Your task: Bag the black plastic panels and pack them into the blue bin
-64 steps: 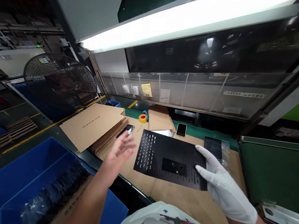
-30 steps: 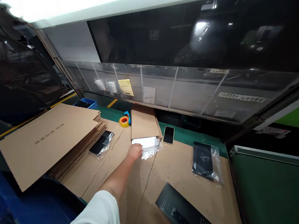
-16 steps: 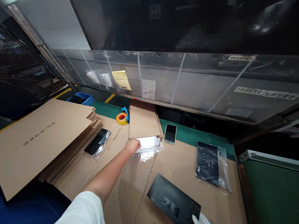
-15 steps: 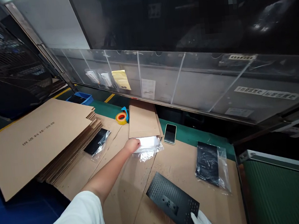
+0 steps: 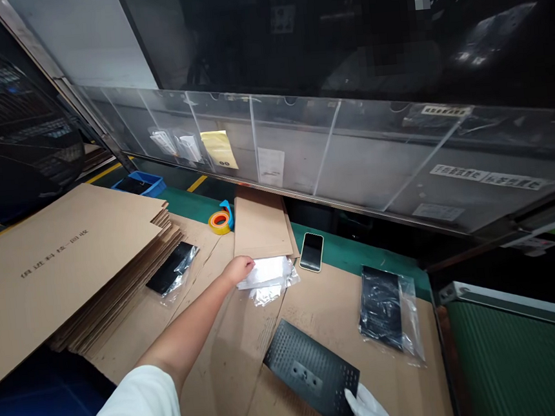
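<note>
My bare left hand [image 5: 239, 270] is closed, thumb and fingers pinching the left edge of a clear plastic bag [image 5: 269, 272]. The bag lies with others in a small pile, partly tucked under a brown cardboard piece [image 5: 261, 225]. In my right hand [image 5: 369, 411], which wears a white glove, is a black perforated panel [image 5: 316, 373] with a recessed middle part. I grip the panel by its near right corner, tilted above the cardboard-covered table. Part of the right hand is cut off by the lower frame edge.
Bagged black panels lie left [image 5: 171, 269] and right [image 5: 379, 306]. A phone [image 5: 311, 252] and a tape roll on a blue dispenser [image 5: 220, 222] flank the cardboard piece. Flat cardboard [image 5: 87, 250] is stacked left. Behind stands a rack with clear pockets [image 5: 296, 148]; a green ribbed surface [image 5: 528, 354] is right.
My left hand has drawn the plastic bag slightly out from the cardboard, towards the left. My right hand keeps hold of the panel. The whole view has shifted a little.
</note>
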{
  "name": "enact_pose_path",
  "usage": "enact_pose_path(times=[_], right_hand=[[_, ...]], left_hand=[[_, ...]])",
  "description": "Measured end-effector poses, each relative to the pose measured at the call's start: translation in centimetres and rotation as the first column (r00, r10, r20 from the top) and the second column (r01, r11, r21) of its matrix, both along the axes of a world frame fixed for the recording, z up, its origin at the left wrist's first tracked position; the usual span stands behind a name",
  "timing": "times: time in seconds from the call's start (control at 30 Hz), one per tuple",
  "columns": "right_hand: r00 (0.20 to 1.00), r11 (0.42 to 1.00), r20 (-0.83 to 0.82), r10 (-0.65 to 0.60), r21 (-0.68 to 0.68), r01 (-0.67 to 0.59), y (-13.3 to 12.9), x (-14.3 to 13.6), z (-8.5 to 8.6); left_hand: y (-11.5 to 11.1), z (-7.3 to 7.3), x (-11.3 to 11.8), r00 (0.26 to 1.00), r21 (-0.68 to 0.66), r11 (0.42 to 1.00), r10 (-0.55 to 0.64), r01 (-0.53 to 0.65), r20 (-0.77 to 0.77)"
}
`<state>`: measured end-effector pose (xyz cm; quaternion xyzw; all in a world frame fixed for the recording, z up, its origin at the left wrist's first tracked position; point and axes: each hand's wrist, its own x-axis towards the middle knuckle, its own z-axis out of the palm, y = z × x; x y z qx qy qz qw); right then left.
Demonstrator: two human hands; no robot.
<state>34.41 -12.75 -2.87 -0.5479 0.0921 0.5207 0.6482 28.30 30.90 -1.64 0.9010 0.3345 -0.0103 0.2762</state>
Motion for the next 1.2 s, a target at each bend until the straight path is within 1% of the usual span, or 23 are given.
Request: enact_pose_path(times=[0.1,0.17,0.23,0.3,0.33,0.4,0.5,0.6,0.67,0.83,1.0,1.13,1.2], right_hand=[[0.995,0.998,-0.084,0.044,0.050,-0.040,1.8,0.8,2.1],[0.996,0.993,-0.057,0.072,0.103,-0.066,3.8,1.4,3.8],[0.997,0.984,-0.006,0.080,0.161,-0.078,6.3,2.2,5.4],[0.997,0.977,0.032,0.070,0.200,-0.075,8.8,3.0,6.5],[0.997,0.975,0.036,0.062,0.212,-0.068,10.1,3.4,6.8],[0.998,0.971,0.030,0.048,0.233,-0.053,12.1,4.1,6.6],[0.999,0.976,0.009,0.042,0.213,-0.043,13.9,4.8,5.1],[0.998,0.990,-0.005,0.059,0.129,-0.058,14.3,5.2,3.3],[0.997,0.991,-0.012,0.080,0.109,-0.079,14.1,5.3,2.8],[0.991,0.974,-0.018,0.134,0.187,-0.128,13.9,5.5,3.3],[0.996,0.988,-0.033,0.089,0.128,-0.084,14.3,5.8,3.2],[0.992,0.983,-0.058,0.116,0.147,-0.106,14.6,6.0,3.5],[0.994,0.983,-0.053,0.098,0.159,-0.088,15.0,6.1,3.7]], left_hand=[[-0.6,0.4,0.1,0.999,0.051,0.998,0.037,-0.037,0.006],[-1.2,0.7,0.1,0.999,0.094,0.994,0.047,-0.047,0.008],[-1.7,1.0,0.1,0.999,0.126,0.991,0.032,-0.033,0.009],[-2.0,1.1,0.1,1.000,0.145,0.989,0.000,-0.002,0.010],[-2.1,1.1,0.1,1.000,0.150,0.989,-0.019,0.017,0.012],[-2.1,1.0,0.0,0.998,0.156,0.986,-0.061,0.057,0.022],[-1.9,0.5,-0.3,0.991,0.167,0.978,-0.130,0.122,0.036],[-1.8,-0.1,-0.5,0.984,0.193,0.967,-0.176,0.166,0.036],[-1.7,-0.3,-0.6,0.981,0.220,0.959,-0.193,0.181,0.032],[-2.0,-0.1,-1.1,0.960,0.285,0.921,-0.279,0.267,0.001],[-2.2,0.4,-1.6,0.933,0.324,0.879,-0.357,0.348,-0.033],[-2.3,0.6,-2.0,0.893,0.328,0.837,-0.447,0.439,-0.055],[-2.2,0.7,-2.2,0.868,0.336,0.806,-0.490,0.487,-0.084]])
